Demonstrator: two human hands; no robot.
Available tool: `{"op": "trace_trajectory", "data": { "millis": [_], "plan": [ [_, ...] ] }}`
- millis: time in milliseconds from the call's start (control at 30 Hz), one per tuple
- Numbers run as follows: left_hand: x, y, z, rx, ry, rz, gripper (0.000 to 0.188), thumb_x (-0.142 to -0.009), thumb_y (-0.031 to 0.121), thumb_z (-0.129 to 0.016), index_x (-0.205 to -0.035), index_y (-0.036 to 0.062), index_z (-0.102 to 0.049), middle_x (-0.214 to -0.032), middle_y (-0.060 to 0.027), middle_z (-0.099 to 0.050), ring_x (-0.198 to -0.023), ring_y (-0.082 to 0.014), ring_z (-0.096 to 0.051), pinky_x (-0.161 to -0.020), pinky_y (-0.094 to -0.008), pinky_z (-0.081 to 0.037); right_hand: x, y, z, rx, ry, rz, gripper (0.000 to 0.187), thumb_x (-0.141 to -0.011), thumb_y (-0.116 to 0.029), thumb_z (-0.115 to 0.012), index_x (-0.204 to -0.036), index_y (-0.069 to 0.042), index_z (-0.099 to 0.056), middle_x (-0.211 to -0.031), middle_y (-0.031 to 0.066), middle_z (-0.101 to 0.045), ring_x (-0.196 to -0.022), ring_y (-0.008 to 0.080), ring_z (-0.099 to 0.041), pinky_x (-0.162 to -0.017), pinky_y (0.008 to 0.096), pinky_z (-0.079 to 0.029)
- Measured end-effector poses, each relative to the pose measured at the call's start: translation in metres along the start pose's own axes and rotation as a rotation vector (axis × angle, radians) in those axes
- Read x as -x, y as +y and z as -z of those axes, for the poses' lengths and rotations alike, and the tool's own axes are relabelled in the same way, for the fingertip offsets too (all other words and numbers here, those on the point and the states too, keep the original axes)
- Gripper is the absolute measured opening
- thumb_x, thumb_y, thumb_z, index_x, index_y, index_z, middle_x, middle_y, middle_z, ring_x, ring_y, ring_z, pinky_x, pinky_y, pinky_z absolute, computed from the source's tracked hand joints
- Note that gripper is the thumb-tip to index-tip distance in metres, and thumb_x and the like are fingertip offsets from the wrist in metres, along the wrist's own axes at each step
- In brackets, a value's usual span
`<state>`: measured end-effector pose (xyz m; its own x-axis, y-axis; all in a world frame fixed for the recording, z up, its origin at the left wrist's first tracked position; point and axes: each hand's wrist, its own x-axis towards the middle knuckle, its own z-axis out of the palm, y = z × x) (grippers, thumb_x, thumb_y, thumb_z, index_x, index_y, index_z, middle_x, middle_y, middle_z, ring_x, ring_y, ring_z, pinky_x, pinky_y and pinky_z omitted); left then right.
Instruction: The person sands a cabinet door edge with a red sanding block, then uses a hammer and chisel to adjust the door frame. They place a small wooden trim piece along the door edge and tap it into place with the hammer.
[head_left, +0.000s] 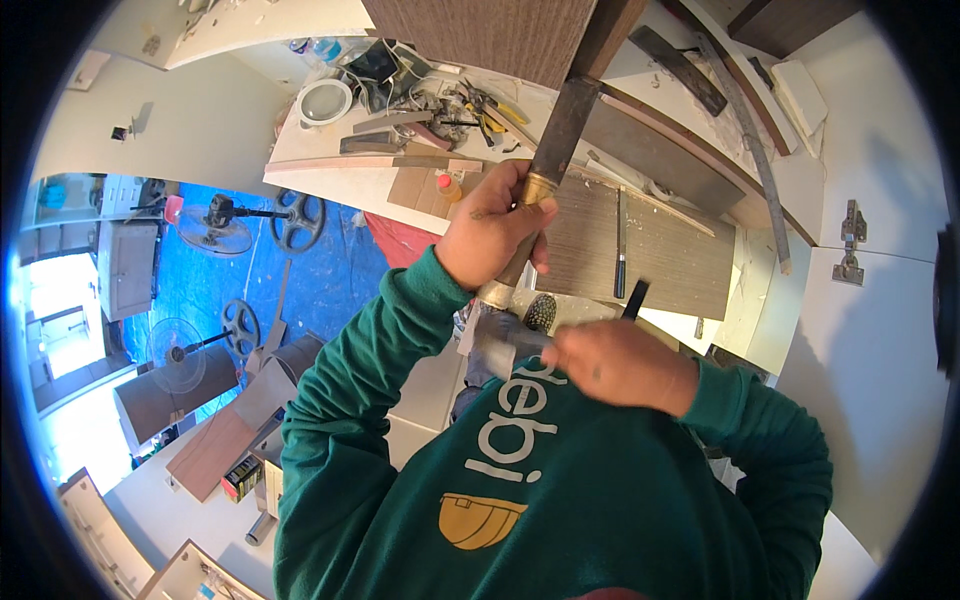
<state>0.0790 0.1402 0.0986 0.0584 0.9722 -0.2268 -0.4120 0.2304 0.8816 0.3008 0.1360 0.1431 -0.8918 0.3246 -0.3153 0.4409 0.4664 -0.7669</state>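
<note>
The left hand (495, 225) is wrapped firmly round the handle of a chisel (560, 135), its thumb lying along the upper end near the brass collar. The blade slants up and away beyond the fingers, its tip right at the edge of a brown wood panel (490, 35); whether it has bitten in, I cannot tell. The right hand (625, 365), just below and to the right of the left one, is curled into a fist around a hammer (500, 350) (the head is a grey smear, so its shape is only roughly readable). That blurred head is close to the chisel's brass-ringed butt; I cannot tell if they touch.

Ahead of the right hand, a narrow tool with a black handle (620, 250) lies on a wood-grain board (572, 240). Beyond the left hand runs a white counter (345, 185). A small bottle with a red cap (448, 188) stands near that hand's knuckles, and farther off are pliers with yellow handles (492, 115) among scraps, plus a round white light (325, 102).

Well to the left of both hands, a blue sheet (345, 265) covers the floor, with two fans (220, 232) over that way. Far to the right of the hands, a metal hinge (850, 243) is fixed to a white door (875, 330).
</note>
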Motion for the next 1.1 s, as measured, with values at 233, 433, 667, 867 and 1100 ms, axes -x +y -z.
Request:
{"op": "trace_trajectory", "data": {
  "millis": [233, 433, 667, 867, 1100],
  "plan": [
    [-0.001, -0.001, 0.001, -0.005, -0.01, -0.01, 0.036, -0.098, 0.005, -0.057, -0.128, -0.0082, -0.042, -0.09, -0.0081, -0.056, -0.055, -0.0154, -0.062, -0.05, -0.0281, -0.054, 0.004, -0.007, -0.007, 0.088, -0.064, 0.02, 0.029, -0.097, -0.028, -0.059, -0.083, -0.003, -0.059, -0.07, 0.0216, -0.064, -0.069, 0.0425, -0.065, -0.062, 0.0511, -0.052],
    [0.0, -0.001, 0.0, 0.001, 0.018, -0.032, 0.037, -0.097, 0.005, -0.058, -0.127, -0.0097, -0.042, -0.089, -0.0089, -0.056, -0.055, -0.0165, -0.063, -0.051, -0.0289, -0.053, -0.004, 0.01, -0.008, 0.079, 0.164, -0.022, 0.031, -0.098, -0.03, -0.058, -0.084, -0.002, -0.057, -0.068, 0.0205, -0.063, -0.067, 0.0427, -0.065, -0.061, 0.0512, -0.052],
    [-0.002, -0.002, 0.0, 0.005, 0.003, -0.009, 0.036, -0.097, 0.004, -0.058, -0.126, -0.0095, -0.042, -0.089, -0.0087, -0.056, -0.055, -0.0164, -0.063, -0.051, -0.0288, -0.053, 0.002, -0.01, -0.007, 0.122, -0.102, 0.049, 0.029, -0.098, -0.029, -0.058, -0.083, -0.003, -0.056, -0.067, 0.0207, -0.063, -0.066, 0.0428, -0.065, -0.061, 0.052, -0.052],
    [0.0, -0.001, -0.001, 0.035, 0.002, -0.018, 0.036, -0.098, 0.004, -0.057, -0.127, -0.0088, -0.042, -0.089, -0.0079, -0.055, -0.055, -0.016, -0.063, -0.051, -0.0288, -0.054, -0.004, -0.005, -0.005, 0.086, 0.068, -0.003, 0.028, -0.097, -0.028, -0.058, -0.083, -0.003, -0.057, -0.068, 0.0205, -0.064, -0.068, 0.0422, -0.066, -0.062, 0.0526, -0.052],
    [-0.002, -0.004, 0.001, 0.021, -0.005, -0.026, 0.036, -0.098, 0.005, -0.057, -0.129, -0.0069, -0.042, -0.092, -0.0077, -0.055, -0.058, -0.0152, -0.063, -0.052, -0.0284, -0.055, -0.012, 0.006, -0.005, -0.007, 0.087, -0.007, 0.031, -0.098, -0.031, -0.056, -0.086, -0.002, -0.06, -0.073, 0.0232, -0.065, -0.071, 0.0438, -0.066, -0.065, 0.0513, -0.053]
  ]
}}
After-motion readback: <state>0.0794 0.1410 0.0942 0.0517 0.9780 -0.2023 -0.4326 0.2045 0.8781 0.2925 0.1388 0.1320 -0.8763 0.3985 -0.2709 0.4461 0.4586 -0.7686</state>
